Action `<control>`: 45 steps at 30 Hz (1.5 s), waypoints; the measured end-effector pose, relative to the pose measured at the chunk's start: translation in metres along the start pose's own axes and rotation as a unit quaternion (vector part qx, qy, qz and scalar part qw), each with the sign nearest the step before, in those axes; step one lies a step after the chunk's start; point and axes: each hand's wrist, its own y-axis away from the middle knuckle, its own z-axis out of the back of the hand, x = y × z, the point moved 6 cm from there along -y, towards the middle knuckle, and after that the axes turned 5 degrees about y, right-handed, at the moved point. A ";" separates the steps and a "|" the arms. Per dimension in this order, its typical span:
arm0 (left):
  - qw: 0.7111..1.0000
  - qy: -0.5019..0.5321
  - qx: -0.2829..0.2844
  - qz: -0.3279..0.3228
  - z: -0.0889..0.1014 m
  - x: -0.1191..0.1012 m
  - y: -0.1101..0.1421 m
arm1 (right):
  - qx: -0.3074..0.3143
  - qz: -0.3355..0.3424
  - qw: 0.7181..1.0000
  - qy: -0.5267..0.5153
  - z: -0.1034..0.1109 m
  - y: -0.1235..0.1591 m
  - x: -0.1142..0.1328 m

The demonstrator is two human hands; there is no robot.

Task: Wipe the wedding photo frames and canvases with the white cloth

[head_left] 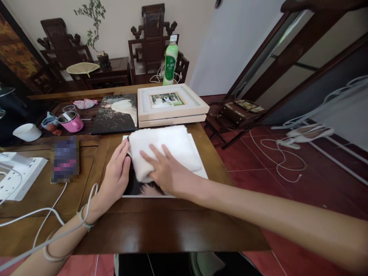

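A folded white towel (175,142) lies over a flat picture panel (133,188) on the wooden table (161,222). Dark printed areas and a white border of the panel show around the towel. My right hand (169,170) presses on the towel's near left part, fingers spread and flat on top. Most of the palm's underside is hidden. My left hand (116,170) rests along the panel's left edge, its fingers stretched out and side by side, holding nothing.
Behind lie two stacked wooden photo frames (172,117), a dark photo panel (106,115) and a green bottle (170,61). To the left are a pink cup (71,122), a white cup (27,132), a power strip (21,174) and a white cable (54,226) crossing near my left forearm.
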 end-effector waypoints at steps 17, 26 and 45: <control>0.999 0.011 0.046 0.020 -0.010 0.000 0.004 | -0.008 0.069 0.993 -0.095 0.009 0.073 0.012; 0.996 -0.026 0.089 -0.007 -0.017 -0.002 0.005 | 0.000 -0.062 0.989 -0.131 0.006 0.007 -0.028; 0.994 -0.046 0.099 -0.027 -0.016 -0.001 0.006 | 0.014 -0.069 0.989 -0.132 0.018 -0.017 -0.054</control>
